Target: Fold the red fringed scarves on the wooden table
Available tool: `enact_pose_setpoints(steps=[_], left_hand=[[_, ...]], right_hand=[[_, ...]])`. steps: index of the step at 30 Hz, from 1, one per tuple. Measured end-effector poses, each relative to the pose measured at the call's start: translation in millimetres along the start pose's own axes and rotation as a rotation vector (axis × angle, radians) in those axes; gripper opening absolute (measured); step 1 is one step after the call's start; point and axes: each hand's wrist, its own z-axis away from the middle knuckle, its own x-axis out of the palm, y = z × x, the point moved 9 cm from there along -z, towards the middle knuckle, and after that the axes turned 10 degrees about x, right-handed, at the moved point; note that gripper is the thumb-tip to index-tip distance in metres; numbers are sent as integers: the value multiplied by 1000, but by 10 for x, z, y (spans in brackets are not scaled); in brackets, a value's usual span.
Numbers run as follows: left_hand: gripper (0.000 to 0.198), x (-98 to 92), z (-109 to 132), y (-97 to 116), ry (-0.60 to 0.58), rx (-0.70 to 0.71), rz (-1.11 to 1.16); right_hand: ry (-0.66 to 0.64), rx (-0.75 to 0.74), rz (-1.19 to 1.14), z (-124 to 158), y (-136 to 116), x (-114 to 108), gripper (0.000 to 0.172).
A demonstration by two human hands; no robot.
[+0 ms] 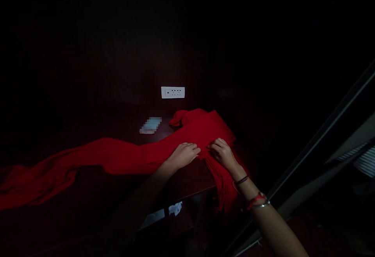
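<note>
A long red cloth (123, 157) lies across a dark wooden tabletop (190, 179). Its left end trails out past the frame's edge, and at the right it bunches up and hangs in folds over the table's front corner. My left hand (185, 155) rests on the cloth near its front edge, fingers curled and pressed onto the fabric. Just to the right, my right hand (223, 152) pinches the same cloth above the hanging folds. A small gap separates the two hands. The fabric under the fingertips is partly hidden.
A blurred, pale blue flat object (151, 125) lies behind the cloth. On the dark wall behind is a white socket plate (173, 92). Below the tabletop, a white crumpled piece (175, 208) sits on a shelf. A slanting metal-edged frame (319, 136) stands at the right.
</note>
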Motion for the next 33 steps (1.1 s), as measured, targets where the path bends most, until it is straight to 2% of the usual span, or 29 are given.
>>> enact_pose_setpoints(steps=[3, 8, 11, 15, 17, 21, 23, 25, 27, 31, 33], left_hand=[[16, 71, 35, -30, -15, -3, 35], [28, 122, 133, -244, 3, -150, 84], [34, 9, 144, -341, 75, -211, 91], [36, -169, 144, -384, 218, -207, 55], [43, -74, 139, -368, 163, -172, 68], [64, 353, 220, -362, -141, -184, 227], [66, 466, 294, -373, -239, -215, 342], [62, 489, 337, -383, -278, -220, 471], [54, 432, 331, -470, -209, -250, 571], [42, 240, 353, -981, 232, -530, 500], [41, 299, 364, -1174, 306, -646, 462]], right_hand=[[-17, 8, 9, 21, 7, -8, 12], [-101, -59, 57, 100, -92, 13, 14], [-64, -90, 123, 126, -135, -50, 17], [43, -88, 142, 95, -160, -180, 21], [-17, -76, 152, 67, -163, -133, 19], [-244, -68, 170, 79, -168, 52, 16], [-267, -55, 176, 91, -150, 63, 19], [-264, -49, 181, 101, -127, 58, 24], [-258, -53, 174, 110, -108, 59, 25], [-210, -66, 137, 113, -110, 43, 22], [-182, -68, 126, 108, -124, 28, 23]])
